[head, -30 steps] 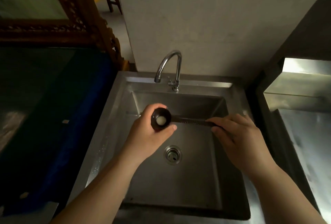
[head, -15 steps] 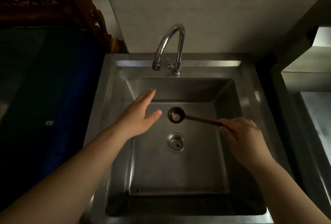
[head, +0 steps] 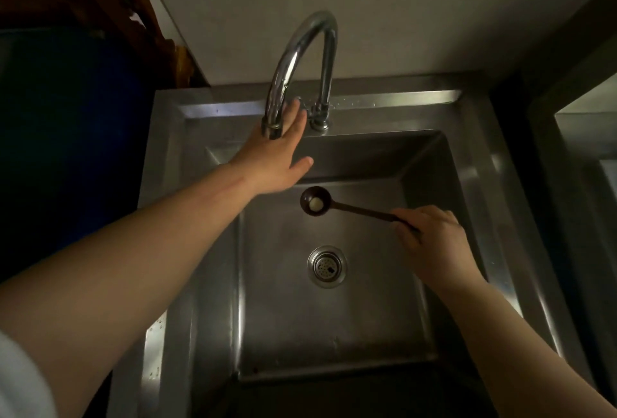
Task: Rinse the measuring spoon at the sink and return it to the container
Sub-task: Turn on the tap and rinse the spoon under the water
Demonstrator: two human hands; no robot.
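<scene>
Head view: right hand (head: 430, 244) grips dark measuring spoon (head: 315, 205), whitish residue in bowl; left hand (head: 277, 157) spread wide.

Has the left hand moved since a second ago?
Yes. The left hand has left the spoon bowl and reached up to the faucet, fingers now near its base, well above the drain.

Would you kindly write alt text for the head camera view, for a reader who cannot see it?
Over a steel sink, the right hand holds a dark measuring spoon by its handle, bowl up with a pale residue inside. The left hand reaches open toward the base of the curved chrome faucet. No water is visibly running; the drain lies below the spoon.
</scene>
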